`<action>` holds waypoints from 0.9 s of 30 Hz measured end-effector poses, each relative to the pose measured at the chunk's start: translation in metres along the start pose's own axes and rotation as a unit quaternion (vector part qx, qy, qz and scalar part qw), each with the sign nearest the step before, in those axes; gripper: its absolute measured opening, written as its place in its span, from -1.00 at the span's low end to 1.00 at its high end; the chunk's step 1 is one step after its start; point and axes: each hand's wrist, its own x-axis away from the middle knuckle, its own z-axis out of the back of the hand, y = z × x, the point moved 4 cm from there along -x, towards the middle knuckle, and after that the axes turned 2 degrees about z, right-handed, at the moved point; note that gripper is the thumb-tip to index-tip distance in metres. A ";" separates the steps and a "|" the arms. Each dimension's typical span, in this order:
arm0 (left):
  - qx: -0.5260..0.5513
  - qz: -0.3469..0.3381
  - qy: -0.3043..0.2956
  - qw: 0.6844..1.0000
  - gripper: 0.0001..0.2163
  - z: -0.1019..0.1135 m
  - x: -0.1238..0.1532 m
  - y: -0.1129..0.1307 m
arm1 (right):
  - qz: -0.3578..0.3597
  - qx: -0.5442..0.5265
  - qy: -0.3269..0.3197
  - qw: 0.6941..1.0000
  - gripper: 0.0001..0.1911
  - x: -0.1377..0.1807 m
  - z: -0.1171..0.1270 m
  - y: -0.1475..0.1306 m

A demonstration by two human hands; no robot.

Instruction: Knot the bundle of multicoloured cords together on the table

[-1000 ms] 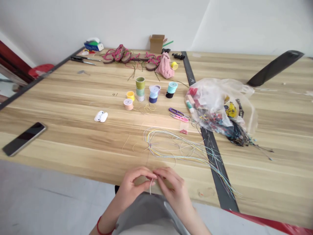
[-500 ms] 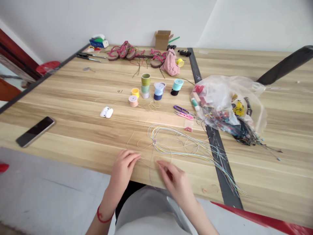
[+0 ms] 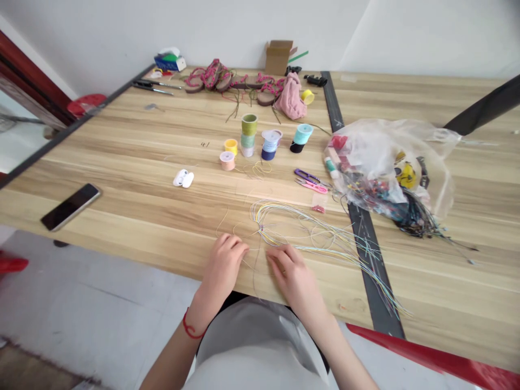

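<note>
My left hand is low over the front of the table, thumb and fingertips pinched on a thin pale thread. Just to its right, my right hand has its fingers curled at the other end of this short stretch of thread. Beyond both hands lies a bundle of thin cords in pale blue, yellow and white. A small knot gathers the bundle at its left end, and the loose ends fan out to the right. Fine strands hang near the table edge between my hands.
Thread spools stand mid-table, some stacked. Purple snips and pink snips lie before a plastic bag of cords. A phone and white earbud case are left. Braided straps and a cardboard box sit behind.
Both hands have moved slightly farther onto the table and closer together, still with the thread at their fingertips. The whole view has shifted a little.
</note>
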 end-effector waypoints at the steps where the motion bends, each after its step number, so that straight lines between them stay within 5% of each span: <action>1: -0.001 -0.004 -0.002 1.000 -0.79 0.000 -0.001 0.001 | 0.002 -0.001 0.004 1.000 -0.78 0.000 -0.001 0.001; 15: 0.024 -0.017 -0.006 1.000 -0.95 -0.008 -0.008 0.007 | 0.028 0.103 -0.029 0.994 -0.77 -0.014 -0.013 0.002; 20: 0.021 -0.040 -0.092 0.995 -0.16 -0.013 0.007 0.019 | 0.029 0.093 -0.009 0.995 -0.80 -0.012 -0.001 0.004; 27: -0.093 0.017 -0.065 0.993 -0.17 0.001 0.017 -0.018 | -0.009 0.171 0.046 0.984 -0.72 0.017 0.065 0.066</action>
